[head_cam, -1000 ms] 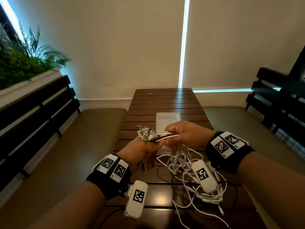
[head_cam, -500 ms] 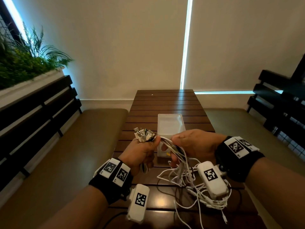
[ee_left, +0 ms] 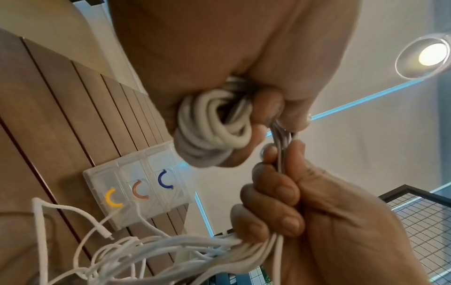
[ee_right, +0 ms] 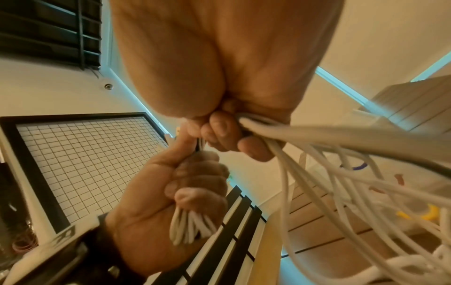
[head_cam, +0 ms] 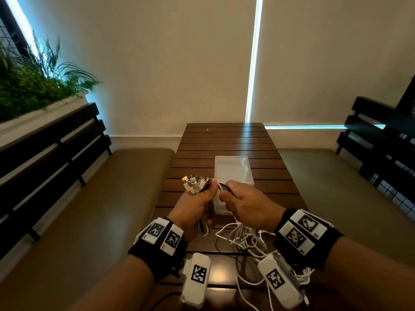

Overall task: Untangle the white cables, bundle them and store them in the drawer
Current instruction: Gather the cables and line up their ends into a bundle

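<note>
My left hand [head_cam: 202,198] grips a bunch of white cables, with their plugs [head_cam: 194,184] sticking up above the fist. In the left wrist view its fingers [ee_left: 268,108] curl round coiled loops of cable [ee_left: 214,125]. My right hand [head_cam: 233,198] sits just to its right, fist closed round the strands that run between the two hands. The loose cable ends [head_cam: 244,239] hang from it in a tangle onto the table. A translucent drawer unit [head_cam: 233,169] stands behind the hands; its drawer fronts [ee_left: 136,189] carry yellow, orange and blue handles and look closed.
The slatted wooden table [head_cam: 226,140] runs away from me between two cushioned benches [head_cam: 107,198]. A dark slatted backrest and planter [head_cam: 33,90] line the left, another dark backrest [head_cam: 377,140] the right. A thin black cable lies under the white tangle.
My right hand has come down and back in beside the left hand, so the stretch of cable between them is shorter. The left hand has kept its hold.
</note>
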`<state>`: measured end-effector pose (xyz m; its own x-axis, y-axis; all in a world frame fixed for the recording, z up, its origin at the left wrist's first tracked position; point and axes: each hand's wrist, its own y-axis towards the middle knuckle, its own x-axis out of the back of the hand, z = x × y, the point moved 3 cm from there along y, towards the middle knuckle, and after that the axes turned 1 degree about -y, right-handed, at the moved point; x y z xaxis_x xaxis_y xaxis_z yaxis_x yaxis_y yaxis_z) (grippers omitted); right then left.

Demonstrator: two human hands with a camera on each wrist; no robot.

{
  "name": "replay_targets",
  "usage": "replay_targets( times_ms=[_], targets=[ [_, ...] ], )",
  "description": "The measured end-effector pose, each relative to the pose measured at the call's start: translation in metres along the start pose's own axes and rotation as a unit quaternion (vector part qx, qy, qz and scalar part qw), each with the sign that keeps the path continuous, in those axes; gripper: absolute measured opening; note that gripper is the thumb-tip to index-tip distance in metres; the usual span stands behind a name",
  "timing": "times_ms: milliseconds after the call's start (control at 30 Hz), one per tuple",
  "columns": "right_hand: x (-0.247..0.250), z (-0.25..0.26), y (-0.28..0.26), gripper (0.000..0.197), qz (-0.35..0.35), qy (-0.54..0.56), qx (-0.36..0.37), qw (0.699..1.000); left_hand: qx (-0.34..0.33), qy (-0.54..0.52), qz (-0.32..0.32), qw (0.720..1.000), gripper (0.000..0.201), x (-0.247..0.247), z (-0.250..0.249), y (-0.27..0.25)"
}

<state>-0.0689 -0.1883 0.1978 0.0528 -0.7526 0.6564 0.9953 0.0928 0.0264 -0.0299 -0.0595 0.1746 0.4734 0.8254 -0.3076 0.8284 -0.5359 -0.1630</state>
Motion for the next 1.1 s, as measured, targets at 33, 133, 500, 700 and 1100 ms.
replay_targets(
  times_ms=[33, 133, 500, 700, 1100],
  targets=[
    [-0.003, -0.001, -0.001, 0.020, -0.002, 0.033, -0.005, 0.999, 0.001, 0.000, -0.001, 1.000, 0.031, -0.001, 0.001, 0.001],
    [-0.010, -0.002, -0.001, 0.025, -0.004, 0.095, -0.007, 0.995, -0.012, 0.007, 0.006, 1.000, 0.036, -0.004, 0.006, 0.005],
    [-0.015, 0.008, -0.010, 0.025, 0.010, 0.111, 0.051, 0.992, -0.022, -0.055, -0.030, 0.998, 0.049, -0.017, 0.010, 0.003],
    [-0.001, 0.002, -0.014, 0.027, 0.064, 0.304, -0.015, 0.950, -0.026, -0.052, -0.028, 0.998, 0.037, -0.018, 0.003, 0.003],
    [0.008, -0.002, -0.006, 0.019, -0.074, 0.296, -0.010, 0.952, -0.040, -0.051, -0.036, 0.997, 0.037, -0.028, 0.005, 0.003]
  ],
)
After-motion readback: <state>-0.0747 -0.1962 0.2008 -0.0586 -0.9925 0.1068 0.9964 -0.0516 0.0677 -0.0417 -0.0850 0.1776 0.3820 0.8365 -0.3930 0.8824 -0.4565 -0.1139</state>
